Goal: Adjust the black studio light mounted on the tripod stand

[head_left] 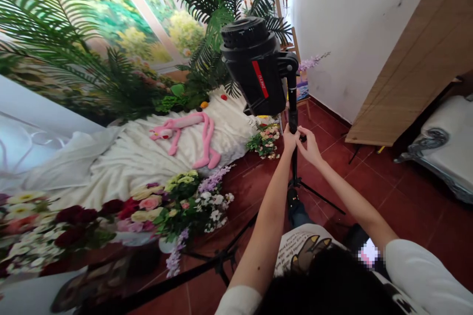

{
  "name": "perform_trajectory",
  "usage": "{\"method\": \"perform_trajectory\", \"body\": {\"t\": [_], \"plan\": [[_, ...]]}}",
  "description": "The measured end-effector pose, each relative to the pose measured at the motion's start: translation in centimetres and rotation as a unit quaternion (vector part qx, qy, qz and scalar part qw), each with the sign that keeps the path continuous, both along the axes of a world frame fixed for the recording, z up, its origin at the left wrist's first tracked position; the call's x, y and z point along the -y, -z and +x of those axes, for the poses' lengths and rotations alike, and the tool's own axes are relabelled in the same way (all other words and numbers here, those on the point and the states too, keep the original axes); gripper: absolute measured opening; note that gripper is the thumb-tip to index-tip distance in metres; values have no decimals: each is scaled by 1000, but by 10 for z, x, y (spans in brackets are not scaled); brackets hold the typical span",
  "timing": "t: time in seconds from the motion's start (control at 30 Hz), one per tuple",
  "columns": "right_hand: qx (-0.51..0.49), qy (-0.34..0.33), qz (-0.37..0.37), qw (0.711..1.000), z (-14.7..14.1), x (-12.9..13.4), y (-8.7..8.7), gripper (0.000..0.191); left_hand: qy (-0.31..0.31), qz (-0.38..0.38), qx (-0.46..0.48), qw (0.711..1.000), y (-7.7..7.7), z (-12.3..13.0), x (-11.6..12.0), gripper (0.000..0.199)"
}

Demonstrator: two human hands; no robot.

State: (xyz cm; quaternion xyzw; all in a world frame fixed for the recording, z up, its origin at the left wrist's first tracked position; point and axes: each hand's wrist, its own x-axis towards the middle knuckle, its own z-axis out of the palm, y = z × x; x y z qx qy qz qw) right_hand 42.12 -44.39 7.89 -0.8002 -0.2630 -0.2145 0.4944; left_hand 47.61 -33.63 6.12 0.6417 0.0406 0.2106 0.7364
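A black studio light with a red label is mounted on top of a black light stand. My left hand is closed around the stand's pole just below the light. Right beside it, my right hand has its fingers bent at a small dark knob on the pole. The stand's legs spread on the floor near my foot, and my fingers partly hide the knob.
A pink plush toy lies on a white fur cover, with artificial flowers in front and palm leaves behind. Another black stand is at lower left. A wooden panel and a silver-trimmed sofa are at right.
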Motion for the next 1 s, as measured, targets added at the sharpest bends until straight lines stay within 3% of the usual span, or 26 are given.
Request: {"method": "perform_trajectory", "body": {"t": [0.2, 0.47, 0.53, 0.6, 0.73, 0.87, 0.93, 1.0], "plan": [[-73, -2, 40, 996, -10, 12, 19, 40, 10, 31, 10, 999, -4, -1, -2, 35], [-171, 72, 69, 980, 3, 9, 4, 38, 27, -6, -2, 1000, -9, -2, -1, 35], [-218, 71, 109, 967, 8, 5, 1, 35, 24, -9, -11, 1000, -11, -3, -1, 36], [-294, 61, 177, 937, 13, 0, -3, 30, 25, -3, -20, 999, -12, -4, -1, 37], [-447, 23, 294, 845, 20, -7, -17, 18, 26, 13, -34, 999, -15, -5, -3, 34], [-551, -33, 382, 741, 21, -6, -30, 27, 19, 13, -25, 999, -15, -6, -3, 29], [-560, -42, 403, 723, 19, -5, -30, 29, 14, 11, -15, 1000, -14, -6, -2, 27], [-534, -21, 400, 745, 15, -5, -26, 26, 9, 5, -12, 1000, -14, -6, -1, 26]]}}
